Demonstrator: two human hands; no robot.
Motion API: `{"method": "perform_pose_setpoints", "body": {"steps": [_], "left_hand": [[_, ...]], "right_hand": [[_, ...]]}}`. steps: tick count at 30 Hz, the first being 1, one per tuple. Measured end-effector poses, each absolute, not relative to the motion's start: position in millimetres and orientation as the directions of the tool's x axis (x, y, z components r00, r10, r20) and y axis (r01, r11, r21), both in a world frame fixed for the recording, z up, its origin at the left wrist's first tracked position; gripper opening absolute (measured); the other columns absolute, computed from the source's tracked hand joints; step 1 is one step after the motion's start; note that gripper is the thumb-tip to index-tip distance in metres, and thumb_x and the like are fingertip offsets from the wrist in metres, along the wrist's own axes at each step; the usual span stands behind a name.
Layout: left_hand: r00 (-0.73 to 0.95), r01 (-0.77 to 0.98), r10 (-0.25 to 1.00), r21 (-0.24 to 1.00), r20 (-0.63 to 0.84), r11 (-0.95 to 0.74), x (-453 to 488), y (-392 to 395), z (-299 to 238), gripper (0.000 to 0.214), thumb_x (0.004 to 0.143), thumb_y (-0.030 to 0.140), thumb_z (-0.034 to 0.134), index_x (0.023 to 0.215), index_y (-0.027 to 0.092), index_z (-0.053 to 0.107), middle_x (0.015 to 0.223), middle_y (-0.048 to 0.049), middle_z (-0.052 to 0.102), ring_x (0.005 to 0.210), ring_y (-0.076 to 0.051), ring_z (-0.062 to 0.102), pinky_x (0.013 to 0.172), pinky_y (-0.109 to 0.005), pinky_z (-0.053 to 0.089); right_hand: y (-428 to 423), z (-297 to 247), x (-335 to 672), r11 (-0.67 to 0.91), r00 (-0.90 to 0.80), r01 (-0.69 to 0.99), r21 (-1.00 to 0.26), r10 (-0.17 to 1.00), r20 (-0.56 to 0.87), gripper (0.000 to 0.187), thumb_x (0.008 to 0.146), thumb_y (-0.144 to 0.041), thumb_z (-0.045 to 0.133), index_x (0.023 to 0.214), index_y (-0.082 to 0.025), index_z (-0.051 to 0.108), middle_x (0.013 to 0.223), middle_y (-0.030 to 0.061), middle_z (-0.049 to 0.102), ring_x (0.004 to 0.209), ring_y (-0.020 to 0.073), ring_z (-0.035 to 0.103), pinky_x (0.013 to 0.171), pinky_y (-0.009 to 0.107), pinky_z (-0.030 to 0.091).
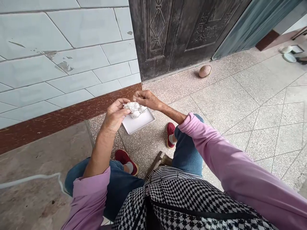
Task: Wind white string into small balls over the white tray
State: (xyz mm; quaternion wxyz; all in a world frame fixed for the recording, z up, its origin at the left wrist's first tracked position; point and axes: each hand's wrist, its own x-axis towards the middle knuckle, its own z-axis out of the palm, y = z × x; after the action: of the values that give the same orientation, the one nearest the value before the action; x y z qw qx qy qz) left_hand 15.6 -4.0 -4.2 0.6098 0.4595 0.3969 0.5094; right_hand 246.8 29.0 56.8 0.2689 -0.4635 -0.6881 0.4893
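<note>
Head camera, live: crumpled white wrapping (133, 108) sits cupped in the left hand (115, 114), the right hand (146, 99) pinching it from above, both gripping it right over a flat white box (141, 123) on the speckled floor (216, 99), apparently to keep it over the box.

Lilac long-sleeved top (230, 169), black-and-white checked apron (189, 198) with black strap (150, 214), blue denim jeans (187, 156), red shoes (123, 158), white socks (129, 166)
</note>
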Motion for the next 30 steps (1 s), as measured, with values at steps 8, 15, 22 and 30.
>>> {"method": "perform_pose_setpoints", "body": {"steps": [8,15,22,30], "left_hand": [[0.014,-0.357,0.999,0.933,0.045,-0.037,18,0,-15,0.060,0.072,0.042,0.118,0.111,0.029,0.074,0.118,-0.0100,0.086,0.113,-0.031,0.086,0.095,-0.047,0.078],[0.047,-0.269,0.997,0.962,0.056,-0.041,18,-3,-8,0.066,0.077,0.053,0.119,0.123,0.025,0.082,0.124,-0.0142,0.090,0.107,-0.033,0.089,0.089,-0.046,0.080],[0.157,-0.138,0.985,0.989,0.077,-0.055,10,-5,3,0.073,0.089,0.071,0.114,0.135,0.020,0.090,0.110,-0.0124,0.091,0.079,-0.024,0.085,0.066,-0.034,0.071],[0.044,-0.168,0.970,0.959,0.240,-0.230,18,-2,15,0.051,0.092,0.059,0.112,0.115,0.020,0.089,0.085,-0.0030,0.082,0.063,-0.015,0.070,0.055,-0.027,0.060]], "right_hand": [[23,32,230,0.152,-0.464,0.154,-0.976,0.884,0.064,0.005,0.120,-0.018,0.072,0.118,-0.020,0.076,0.091,-0.0004,0.069,0.090,0.0198,0.067,0.085,0.030,0.057],[22,37,232,0.126,-0.480,0.221,-0.967,0.877,0.005,0.003,0.128,-0.018,0.076,0.125,-0.016,0.077,0.093,0.0002,0.073,0.088,0.0185,0.063,0.084,0.030,0.054],[29,37,247,0.214,-0.561,0.229,-0.950,0.826,0.052,0.010,0.128,-0.027,0.083,0.128,-0.018,0.082,0.102,0.0023,0.077,0.094,0.0189,0.065,0.090,0.032,0.053],[52,16,235,0.347,-0.540,-0.091,-0.933,0.771,0.339,0.064,0.116,-0.062,0.095,0.149,-0.021,0.060,0.100,-0.0033,0.065,0.090,0.0185,0.059,0.080,0.029,0.050]]}}
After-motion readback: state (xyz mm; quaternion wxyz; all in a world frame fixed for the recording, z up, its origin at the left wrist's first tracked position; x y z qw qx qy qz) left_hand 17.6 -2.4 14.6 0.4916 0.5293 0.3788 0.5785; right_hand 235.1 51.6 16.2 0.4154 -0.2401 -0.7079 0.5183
